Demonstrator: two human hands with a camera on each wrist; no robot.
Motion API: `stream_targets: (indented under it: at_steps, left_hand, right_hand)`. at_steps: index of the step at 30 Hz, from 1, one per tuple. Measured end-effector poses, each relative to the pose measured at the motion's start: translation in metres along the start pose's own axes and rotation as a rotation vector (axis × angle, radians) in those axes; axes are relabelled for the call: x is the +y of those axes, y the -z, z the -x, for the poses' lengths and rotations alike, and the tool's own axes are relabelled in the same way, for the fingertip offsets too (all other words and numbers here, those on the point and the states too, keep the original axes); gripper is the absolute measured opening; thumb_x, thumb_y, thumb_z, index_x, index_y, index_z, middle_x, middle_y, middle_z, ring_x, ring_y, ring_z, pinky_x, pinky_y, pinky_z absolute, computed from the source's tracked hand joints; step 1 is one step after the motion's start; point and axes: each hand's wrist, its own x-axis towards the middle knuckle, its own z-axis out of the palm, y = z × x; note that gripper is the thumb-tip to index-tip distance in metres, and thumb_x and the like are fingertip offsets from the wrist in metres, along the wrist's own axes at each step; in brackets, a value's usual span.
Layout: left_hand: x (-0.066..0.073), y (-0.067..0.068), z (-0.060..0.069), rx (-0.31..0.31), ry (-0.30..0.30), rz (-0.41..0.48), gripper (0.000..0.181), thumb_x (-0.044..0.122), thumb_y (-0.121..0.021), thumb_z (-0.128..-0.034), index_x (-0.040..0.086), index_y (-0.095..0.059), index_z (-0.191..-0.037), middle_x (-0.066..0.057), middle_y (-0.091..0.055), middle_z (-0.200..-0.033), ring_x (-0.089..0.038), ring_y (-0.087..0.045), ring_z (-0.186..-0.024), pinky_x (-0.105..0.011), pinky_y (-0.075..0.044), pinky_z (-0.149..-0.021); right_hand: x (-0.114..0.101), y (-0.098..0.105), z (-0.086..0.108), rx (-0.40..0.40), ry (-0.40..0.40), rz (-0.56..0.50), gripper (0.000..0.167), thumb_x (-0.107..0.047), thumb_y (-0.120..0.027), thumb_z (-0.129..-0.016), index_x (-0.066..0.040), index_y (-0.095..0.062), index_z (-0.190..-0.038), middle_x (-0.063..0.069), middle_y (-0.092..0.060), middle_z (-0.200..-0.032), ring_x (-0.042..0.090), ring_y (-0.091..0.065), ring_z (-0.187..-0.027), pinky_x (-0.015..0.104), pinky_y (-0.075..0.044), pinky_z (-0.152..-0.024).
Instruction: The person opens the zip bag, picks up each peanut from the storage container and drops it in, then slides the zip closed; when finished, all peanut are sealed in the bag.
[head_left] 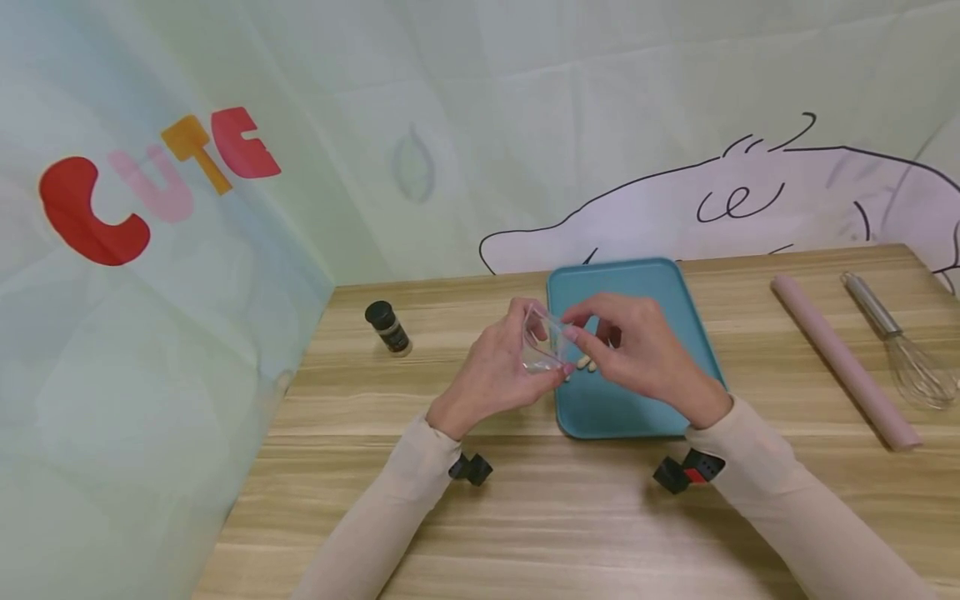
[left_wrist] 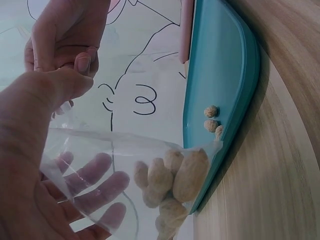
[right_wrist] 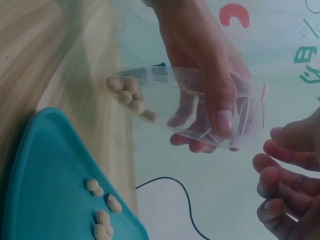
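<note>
Seen from the head view, the left hand (head_left: 498,358) has its grip clamped on a clear bag (right_wrist: 162,105) of bagged peanuts (right_wrist: 125,96), at the nine o'clock edge of the blue tray (head_left: 630,412). The right hand (head_left: 637,346) is at the bag's three o'clock; whether its grip pinches the bag cannot be told. Loose peanuts (right_wrist: 114,203) lie on the tray

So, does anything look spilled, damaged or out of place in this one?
Nothing stands out. The clear bag in the left hand shows no visible tear, with peanuts gathered at its lower end. The loose peanuts in view lie within the rim of the blue tray, and the black-capped bottle stands upright.
</note>
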Motion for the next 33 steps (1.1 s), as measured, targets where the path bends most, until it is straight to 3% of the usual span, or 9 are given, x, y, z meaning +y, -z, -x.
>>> stream_targets:
  at_steps: [3, 6, 12, 18, 23, 26, 29, 33]
  left_hand:
    - [-0.001, 0.001, 0.0, 0.01, -0.003, -0.002, 0.067, 0.037, -0.085, -0.0887, 0.016, -0.041, -0.135, -0.005, -0.066, -0.109, -0.015, -0.063, -0.091, -0.031, -0.053, -0.075]
    - [-0.001, 0.001, 0.0, 0.02, -0.006, -0.014, 0.066, 0.039, -0.084, -0.0891, 0.016, -0.041, -0.134, -0.003, -0.065, -0.108, -0.016, -0.063, -0.094, -0.032, -0.054, -0.078]
    - [0.0, 0.002, 0.0, 0.024, -0.007, -0.024, 0.067, 0.039, -0.085, -0.0893, 0.015, -0.041, -0.133, -0.002, -0.065, -0.108, -0.016, -0.064, -0.096, -0.033, -0.055, -0.081]
    - [0.0, 0.003, 0.0, 0.016, 0.006, -0.027, 0.067, 0.039, -0.086, -0.0892, 0.015, -0.041, -0.134, -0.002, -0.065, -0.109, -0.017, -0.065, -0.097, -0.034, -0.056, -0.081]
    - [0.001, 0.003, 0.0, 0.011, 0.012, -0.034, 0.067, 0.039, -0.085, -0.0894, 0.015, -0.041, -0.134, -0.002, -0.065, -0.11, -0.017, -0.064, -0.097, -0.034, -0.055, -0.082]
    - [0.001, 0.003, 0.0, 0.01, 0.018, -0.035, 0.067, 0.039, -0.085, -0.0892, 0.015, -0.042, -0.134, -0.002, -0.066, -0.11, -0.017, -0.064, -0.097, -0.034, -0.055, -0.082]
    - [0.002, 0.003, 0.0, 0.009, 0.02, -0.037, 0.067, 0.039, -0.085, -0.0892, 0.015, -0.042, -0.134, -0.002, -0.066, -0.109, -0.017, -0.064, -0.097, -0.034, -0.055, -0.081]
    - [0.002, 0.003, 0.0, 0.01, 0.018, -0.043, 0.067, 0.04, -0.085, -0.0897, 0.015, -0.042, -0.135, -0.001, -0.066, -0.109, -0.017, -0.064, -0.096, -0.034, -0.055, -0.081]
  right_hand:
    - [0.002, 0.001, 0.0, 0.018, -0.021, 0.008, 0.012, 0.0, -0.073, -0.098, -0.006, -0.08, -0.106, 0.001, -0.07, -0.077, 0.001, -0.047, -0.053, 0.021, -0.041, -0.047]
    - [0.005, 0.002, 0.0, -0.005, -0.094, 0.022, 0.015, 0.001, -0.07, -0.099, -0.007, -0.079, -0.107, 0.002, -0.072, -0.078, 0.003, -0.049, -0.053, 0.023, -0.042, -0.048]
    - [0.021, 0.003, -0.001, -0.158, -0.289, 0.085, 0.015, -0.006, -0.069, -0.099, -0.006, -0.079, -0.111, 0.011, -0.08, -0.102, 0.011, -0.056, -0.06, 0.028, -0.046, -0.054]
    - [0.047, -0.009, 0.004, -0.297, -0.421, 0.108, 0.019, -0.01, -0.07, -0.1, -0.004, -0.079, -0.115, 0.016, -0.079, -0.112, 0.016, -0.057, -0.069, 0.031, -0.047, -0.06]
    - [0.06, -0.019, 0.01, -0.356, -0.438, 0.143, 0.018, -0.012, -0.074, -0.098, -0.005, -0.081, -0.113, 0.015, -0.078, -0.108, 0.021, -0.062, -0.078, 0.034, -0.049, -0.066]
    - [0.063, -0.025, 0.013, -0.371, -0.398, 0.184, 0.018, -0.014, -0.075, -0.098, -0.006, -0.081, -0.112, 0.015, -0.077, -0.109, 0.029, -0.067, -0.091, 0.046, -0.054, -0.08]
    - [0.065, -0.029, 0.016, -0.37, -0.363, 0.207, 0.016, -0.014, -0.075, -0.098, -0.007, -0.082, -0.111, 0.017, -0.077, -0.114, 0.036, -0.066, -0.11, 0.057, -0.05, -0.098]
    - [0.065, -0.033, 0.019, -0.354, -0.354, 0.199, 0.013, -0.012, -0.074, -0.098, -0.006, -0.083, -0.107, 0.018, -0.078, -0.113, 0.04, -0.063, -0.116, 0.061, -0.044, -0.104]
